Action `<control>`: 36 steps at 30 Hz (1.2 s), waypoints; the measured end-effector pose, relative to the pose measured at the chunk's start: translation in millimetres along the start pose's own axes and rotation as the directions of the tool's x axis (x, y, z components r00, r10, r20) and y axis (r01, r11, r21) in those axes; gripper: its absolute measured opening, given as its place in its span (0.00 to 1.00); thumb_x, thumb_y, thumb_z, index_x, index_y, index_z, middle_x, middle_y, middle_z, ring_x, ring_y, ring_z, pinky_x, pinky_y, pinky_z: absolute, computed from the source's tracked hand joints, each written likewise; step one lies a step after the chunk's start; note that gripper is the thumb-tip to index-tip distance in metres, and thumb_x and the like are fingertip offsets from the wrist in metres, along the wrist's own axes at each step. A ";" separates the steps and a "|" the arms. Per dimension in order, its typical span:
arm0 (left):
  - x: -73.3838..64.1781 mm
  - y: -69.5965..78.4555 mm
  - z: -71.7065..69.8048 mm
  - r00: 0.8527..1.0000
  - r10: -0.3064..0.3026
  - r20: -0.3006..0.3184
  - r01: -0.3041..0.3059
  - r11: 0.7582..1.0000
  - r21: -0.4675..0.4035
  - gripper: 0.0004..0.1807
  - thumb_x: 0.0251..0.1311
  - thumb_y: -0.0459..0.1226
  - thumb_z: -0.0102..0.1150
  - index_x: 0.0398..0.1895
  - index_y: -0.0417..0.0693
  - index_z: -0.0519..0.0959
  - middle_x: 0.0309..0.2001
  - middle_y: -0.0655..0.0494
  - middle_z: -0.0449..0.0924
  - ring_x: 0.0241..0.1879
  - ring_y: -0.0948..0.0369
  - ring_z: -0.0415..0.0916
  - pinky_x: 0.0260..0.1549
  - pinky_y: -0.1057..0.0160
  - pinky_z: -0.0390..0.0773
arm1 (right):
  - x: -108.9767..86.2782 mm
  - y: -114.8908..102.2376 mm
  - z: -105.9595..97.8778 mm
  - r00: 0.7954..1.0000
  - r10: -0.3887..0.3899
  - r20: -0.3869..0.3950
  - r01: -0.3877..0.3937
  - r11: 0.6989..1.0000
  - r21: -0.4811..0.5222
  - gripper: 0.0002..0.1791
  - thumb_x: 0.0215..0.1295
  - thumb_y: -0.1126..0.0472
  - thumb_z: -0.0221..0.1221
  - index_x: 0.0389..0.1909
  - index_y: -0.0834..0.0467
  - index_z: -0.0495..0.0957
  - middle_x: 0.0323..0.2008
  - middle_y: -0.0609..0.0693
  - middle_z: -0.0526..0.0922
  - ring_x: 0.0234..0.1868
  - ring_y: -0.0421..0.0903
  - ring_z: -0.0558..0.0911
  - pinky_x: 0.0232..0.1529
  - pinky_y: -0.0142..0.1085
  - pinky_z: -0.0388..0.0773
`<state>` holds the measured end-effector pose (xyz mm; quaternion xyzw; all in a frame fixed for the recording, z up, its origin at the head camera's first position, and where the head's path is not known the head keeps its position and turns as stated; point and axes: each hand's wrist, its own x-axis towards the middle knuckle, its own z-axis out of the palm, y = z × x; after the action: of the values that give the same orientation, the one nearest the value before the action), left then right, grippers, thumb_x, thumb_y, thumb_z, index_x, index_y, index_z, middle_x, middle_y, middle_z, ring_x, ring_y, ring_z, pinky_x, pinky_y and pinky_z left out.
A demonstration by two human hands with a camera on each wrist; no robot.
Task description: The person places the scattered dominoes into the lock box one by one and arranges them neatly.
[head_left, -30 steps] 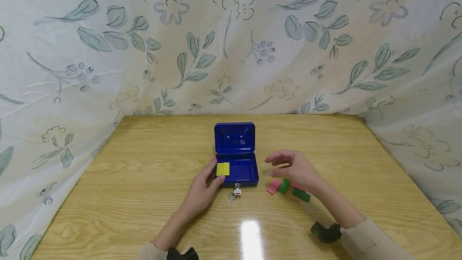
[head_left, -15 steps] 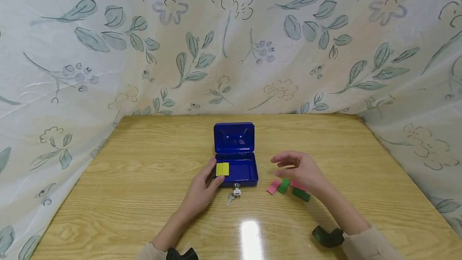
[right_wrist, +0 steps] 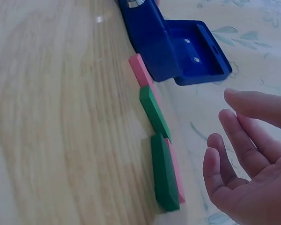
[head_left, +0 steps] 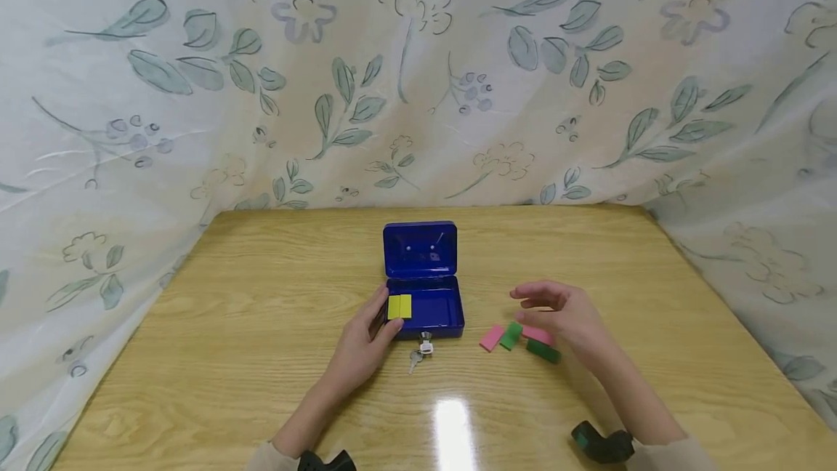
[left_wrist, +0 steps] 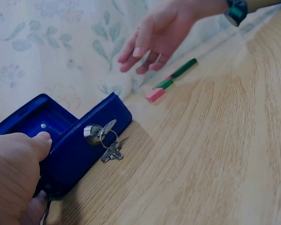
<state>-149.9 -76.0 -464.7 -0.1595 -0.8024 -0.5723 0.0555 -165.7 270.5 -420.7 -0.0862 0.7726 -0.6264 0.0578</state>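
Note:
A blue metal cash box stands with its lid raised at the back. Two yellow blocks lie side by side at the left inside it. My left hand grips the box's left side, its thumb over the front rim. From the lock in the front wall hang keys on a ring. My right hand hovers with nothing in it, fingers loosely bent, close to two pink blocks and two green blocks. One green block leans by a pink one.
The wooden table carries everything. Behind it and at both sides hangs a floral curtain. Dark wrist devices sit on both forearms.
My right hand has drawn away to the right from the box, over the blocks. The left hand stays on the box. The view has shifted slightly.

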 end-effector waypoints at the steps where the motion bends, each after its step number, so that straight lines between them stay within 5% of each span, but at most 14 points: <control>1: -0.3 0.5 -0.1 1.000 -0.004 -0.004 0.004 1.000 0.009 0.35 0.70 0.38 0.58 0.75 0.38 0.57 0.74 0.46 0.54 0.72 0.55 0.51 0.64 0.59 0.61 | -1.3 0.3 -1.7 1.000 -0.001 -0.003 0.001 1.000 0.000 0.22 0.57 0.64 0.71 0.52 0.64 0.80 0.55 0.64 0.79 0.55 0.63 0.75 0.47 0.36 0.81; 16: -1.3 2.1 -0.2 1.000 -0.021 0.006 0.021 1.000 0.010 0.35 0.70 0.38 0.58 0.75 0.37 0.57 0.75 0.46 0.53 0.72 0.58 0.53 0.63 0.64 0.62 | -31.1 8.5 -30.7 0.998 -0.001 -0.055 -0.007 0.988 -0.153 0.23 0.60 0.57 0.70 0.55 0.60 0.79 0.54 0.56 0.81 0.55 0.56 0.76 0.49 0.33 0.79; 29: 0.1 3.8 1.8 1.000 -0.022 -0.008 0.022 1.000 -0.012 0.35 0.69 0.35 0.58 0.74 0.36 0.57 0.74 0.43 0.54 0.72 0.54 0.53 0.64 0.57 0.63 | -32.2 18.2 -46.2 0.991 0.056 0.119 -0.029 0.975 -0.218 0.19 0.57 0.60 0.71 0.49 0.58 0.82 0.48 0.54 0.83 0.46 0.55 0.80 0.42 0.39 0.81; 36: -3.4 28.7 1.6 0.999 -0.027 -0.020 0.027 1.000 -0.003 0.33 0.68 0.29 0.57 0.72 0.29 0.57 0.73 0.36 0.53 0.71 0.48 0.53 0.64 0.51 0.63 | -32.3 20.9 -46.4 0.987 0.067 0.148 -0.031 0.972 -0.232 0.20 0.55 0.62 0.72 0.49 0.59 0.81 0.46 0.55 0.83 0.45 0.55 0.81 0.42 0.38 0.81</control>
<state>-137.4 -66.7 -440.3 -0.1430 -0.8032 -0.5756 0.0554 -144.6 325.7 -432.1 -0.1218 0.8347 -0.5228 0.1229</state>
